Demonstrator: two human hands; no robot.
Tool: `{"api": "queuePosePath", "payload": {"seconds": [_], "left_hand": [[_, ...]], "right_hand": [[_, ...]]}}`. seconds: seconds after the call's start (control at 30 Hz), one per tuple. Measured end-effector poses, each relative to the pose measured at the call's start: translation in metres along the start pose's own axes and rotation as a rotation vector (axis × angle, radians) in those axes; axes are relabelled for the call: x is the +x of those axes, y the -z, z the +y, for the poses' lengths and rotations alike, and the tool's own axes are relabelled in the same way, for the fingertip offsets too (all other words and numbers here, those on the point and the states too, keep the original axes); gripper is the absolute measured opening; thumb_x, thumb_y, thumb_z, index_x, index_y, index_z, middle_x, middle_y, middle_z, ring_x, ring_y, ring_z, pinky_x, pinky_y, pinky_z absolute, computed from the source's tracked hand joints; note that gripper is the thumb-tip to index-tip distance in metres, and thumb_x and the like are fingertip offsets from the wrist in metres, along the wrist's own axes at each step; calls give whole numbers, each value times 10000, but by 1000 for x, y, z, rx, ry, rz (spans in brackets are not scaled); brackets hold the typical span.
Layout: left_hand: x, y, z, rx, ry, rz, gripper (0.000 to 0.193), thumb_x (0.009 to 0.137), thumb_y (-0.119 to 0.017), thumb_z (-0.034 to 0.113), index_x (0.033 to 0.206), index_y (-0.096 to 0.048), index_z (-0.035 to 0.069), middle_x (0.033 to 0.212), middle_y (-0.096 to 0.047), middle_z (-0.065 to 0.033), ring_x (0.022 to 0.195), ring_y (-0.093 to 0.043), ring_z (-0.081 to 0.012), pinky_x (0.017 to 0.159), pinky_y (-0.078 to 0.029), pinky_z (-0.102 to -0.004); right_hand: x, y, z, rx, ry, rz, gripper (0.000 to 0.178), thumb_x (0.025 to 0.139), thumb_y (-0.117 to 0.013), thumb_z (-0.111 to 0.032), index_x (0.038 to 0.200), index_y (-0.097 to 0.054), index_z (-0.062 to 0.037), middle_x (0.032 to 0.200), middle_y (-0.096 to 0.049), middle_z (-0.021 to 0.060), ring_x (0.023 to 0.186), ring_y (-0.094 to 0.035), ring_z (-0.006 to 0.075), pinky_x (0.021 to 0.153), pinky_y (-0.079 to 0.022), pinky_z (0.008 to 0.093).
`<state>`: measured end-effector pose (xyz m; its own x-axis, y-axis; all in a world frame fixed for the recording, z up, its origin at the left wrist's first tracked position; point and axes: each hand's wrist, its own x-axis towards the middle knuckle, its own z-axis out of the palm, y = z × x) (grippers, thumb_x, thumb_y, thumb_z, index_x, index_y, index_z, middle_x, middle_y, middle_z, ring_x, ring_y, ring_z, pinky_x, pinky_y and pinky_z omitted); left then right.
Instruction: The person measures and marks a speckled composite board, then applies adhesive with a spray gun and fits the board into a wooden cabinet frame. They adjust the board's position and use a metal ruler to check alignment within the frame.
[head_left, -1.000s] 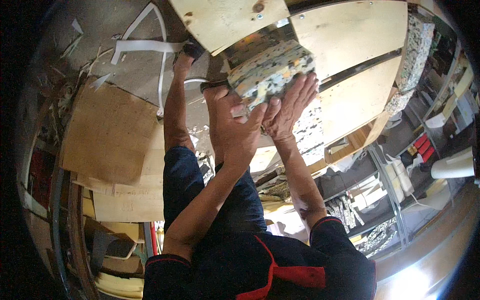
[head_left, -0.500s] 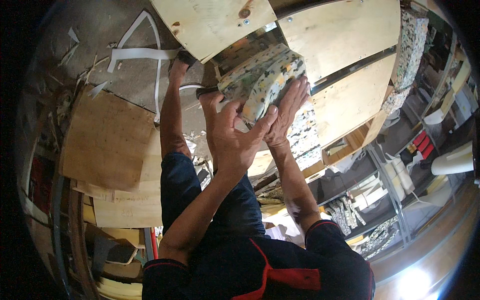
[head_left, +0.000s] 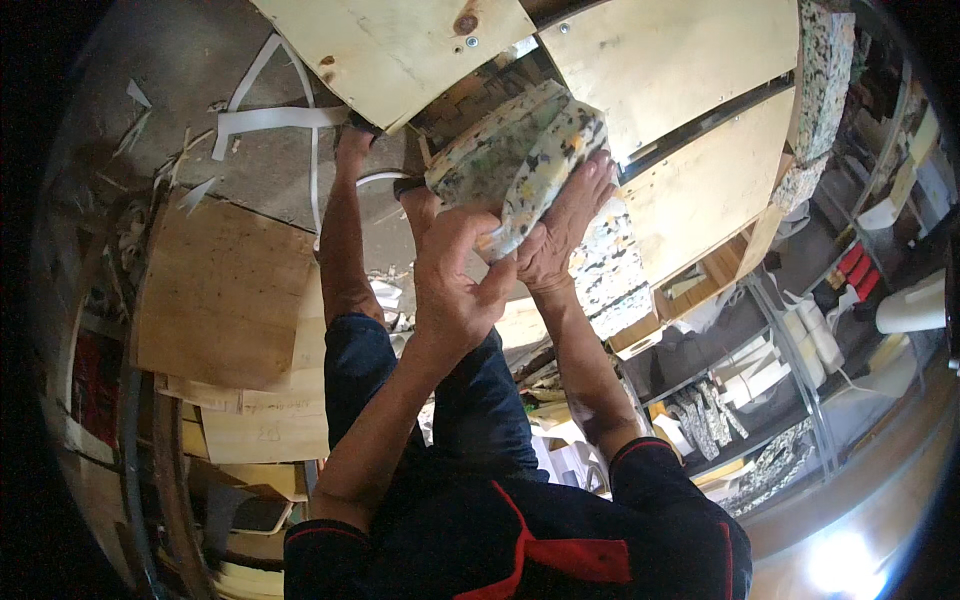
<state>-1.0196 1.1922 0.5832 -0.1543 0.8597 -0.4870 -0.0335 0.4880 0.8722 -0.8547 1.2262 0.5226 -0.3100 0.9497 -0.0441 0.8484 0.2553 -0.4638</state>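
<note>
A thick block of speckled bonded foam, mottled in pale green, white, black and orange, is tilted in front of me between both hands. My left hand grips its near lower corner, with the thumb and bent fingers on either side. Along the block's right side lies my right hand, fingers long and close together, holding the foam from that side. The two hands nearly meet at the near corner. Whatever the right palm covers is hidden.
Pale plywood panels stand ahead and to the right, with more speckled foam beside them. White strips and scraps litter the floor at far left. Brown boards are stacked at left. Shelving at right holds foam offcuts and a white roll.
The foam block has shifted slightly left and turned, showing more of its broad face. My left thumb has drawn down off the right hand; both hands remain on the block.
</note>
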Motion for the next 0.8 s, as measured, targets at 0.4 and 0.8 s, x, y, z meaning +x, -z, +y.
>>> {"api": "queuePosePath", "payload": {"seconds": [0.4,0.8], "left_hand": [[16,0,-11,25,35,156,362,810,-763,2,1137,-606,8,1051,-607,-135,971,-613,-251,862,-495,-358],[-3,-9,-26,-354,237,335,537,870,-802,64,1304,-493,-5,1163,-572,-126,1064,-596,-196,951,-509,-345]], "right_hand": [[6,-5,-12,-127,-44,-56,800,1047,-306,-526,1624,-132,0,1680,-95,285,1561,-21,468,1220,56,593],[7,-7,-13,-165,-7,-95,796,1060,-307,-525,1632,-103,-10,1692,-47,266,1561,35,466,1201,102,621]]}}
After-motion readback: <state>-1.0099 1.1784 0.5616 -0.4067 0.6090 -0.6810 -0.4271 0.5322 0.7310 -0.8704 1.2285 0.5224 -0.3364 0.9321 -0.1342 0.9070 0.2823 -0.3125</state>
